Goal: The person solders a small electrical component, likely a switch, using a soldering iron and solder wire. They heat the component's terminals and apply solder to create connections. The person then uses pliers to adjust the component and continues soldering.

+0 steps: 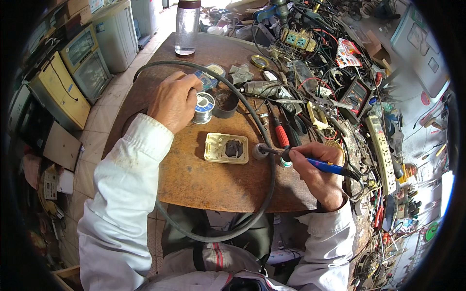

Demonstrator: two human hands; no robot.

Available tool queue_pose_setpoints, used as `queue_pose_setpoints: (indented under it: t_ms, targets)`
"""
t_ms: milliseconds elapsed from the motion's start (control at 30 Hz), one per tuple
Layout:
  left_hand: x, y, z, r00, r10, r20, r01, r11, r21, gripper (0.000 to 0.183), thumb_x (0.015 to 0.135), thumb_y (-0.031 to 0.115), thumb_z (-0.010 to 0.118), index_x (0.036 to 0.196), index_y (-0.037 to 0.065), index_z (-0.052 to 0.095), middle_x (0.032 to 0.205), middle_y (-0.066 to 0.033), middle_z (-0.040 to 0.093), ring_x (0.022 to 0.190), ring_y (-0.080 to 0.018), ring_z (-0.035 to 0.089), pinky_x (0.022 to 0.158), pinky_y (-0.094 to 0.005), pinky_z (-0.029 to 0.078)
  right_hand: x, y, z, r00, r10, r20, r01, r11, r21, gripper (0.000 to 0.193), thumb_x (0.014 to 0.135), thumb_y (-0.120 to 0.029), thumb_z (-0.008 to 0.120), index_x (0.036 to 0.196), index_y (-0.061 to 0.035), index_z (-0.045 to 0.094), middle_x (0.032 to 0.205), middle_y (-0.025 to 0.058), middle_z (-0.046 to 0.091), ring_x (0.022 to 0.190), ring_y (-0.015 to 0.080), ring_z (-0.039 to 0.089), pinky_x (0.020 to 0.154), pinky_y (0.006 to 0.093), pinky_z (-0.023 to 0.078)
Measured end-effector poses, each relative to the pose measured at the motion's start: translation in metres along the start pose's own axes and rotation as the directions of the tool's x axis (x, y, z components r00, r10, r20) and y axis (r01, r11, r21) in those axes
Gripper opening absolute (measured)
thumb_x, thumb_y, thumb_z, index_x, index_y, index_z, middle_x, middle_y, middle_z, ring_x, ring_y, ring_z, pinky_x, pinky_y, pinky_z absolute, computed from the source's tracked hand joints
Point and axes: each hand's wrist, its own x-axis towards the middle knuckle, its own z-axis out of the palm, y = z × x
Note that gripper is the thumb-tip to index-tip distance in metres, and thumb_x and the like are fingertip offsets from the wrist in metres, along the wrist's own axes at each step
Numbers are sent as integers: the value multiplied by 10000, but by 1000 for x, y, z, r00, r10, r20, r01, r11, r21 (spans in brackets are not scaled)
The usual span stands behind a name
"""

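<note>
My left hand (174, 101) is curled against the left side of a spool of solder wire (204, 107), its fingertips partly hidden. My right hand (316, 169) grips a soldering iron (326, 166) by its blue handle. The iron points left, its metal end at the mouth of a small round pot (260, 151). Between my hands lies a cream plastic casing (226, 148) with a dark piece inside. A round dark tin (225, 103) stands right of the spool, and a blue box (208, 80) is just beyond it.
A thick black cable (266, 194) loops around the work area and over the table's front edge. A red-handled screwdriver (281, 136) lies near the iron. Tangled wires, a multimeter (357, 96) and a power strip (381, 150) crowd the right. A clear bottle (187, 29) stands at the back.
</note>
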Motion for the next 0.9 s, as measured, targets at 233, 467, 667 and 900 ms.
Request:
queue_pose_setpoints:
  t_ms: [233, 467, 667, 900]
  targets:
    - [-1, 1, 0, 1000, -15, 13, 14, 1000, 20, 142, 905, -57, 647, 1022, -14, 714, 1042, -181, 722, 970, -364, 719, 854, -454, 559, 5, -1, -4, 940, -270, 206, 305, 939, -159, 218, 841, -66, 796, 1044, 15, 795, 850, 132, 694, 779, 248, 685, 715, 354, 530]
    - [-2, 3, 0, 1000, -5, 5, 5, 1000, 22, 129, 900, -54, 656, 1009, -15, 715, 1038, -181, 719, 959, -365, 720, 851, -449, 560, 7, -4, -2, 948, -249, 198, 282, 946, -160, 211, 838, -60, 791, 1032, 21, 798, 831, 126, 694, 761, 238, 677, 704, 350, 525]
    - [-2, 13, -5, 999, 46, -9, -46, 999, -8, 132, 875, -25, 707, 1006, -16, 715, 1049, -172, 713, 990, -356, 708, 870, -433, 550, 7, 1, -3, 964, -227, 141, 241, 966, -89, 198, 852, -58, 780, 1028, 29, 800, 808, 118, 691, 742, 221, 668, 695, 333, 514]
    - [2, 55, -2, 892, 424, 158, -396, 900, -179, 319, 802, 78, 822, 1103, 30, 729, 1143, -160, 725, 1082, -350, 696, 1005, -442, 552, 12, 8, -6, 936, -320, 150, 336, 938, -92, 165, 849, -79, 783, 985, 13, 796, 805, 133, 695, 734, 255, 677, 697, 353, 526]
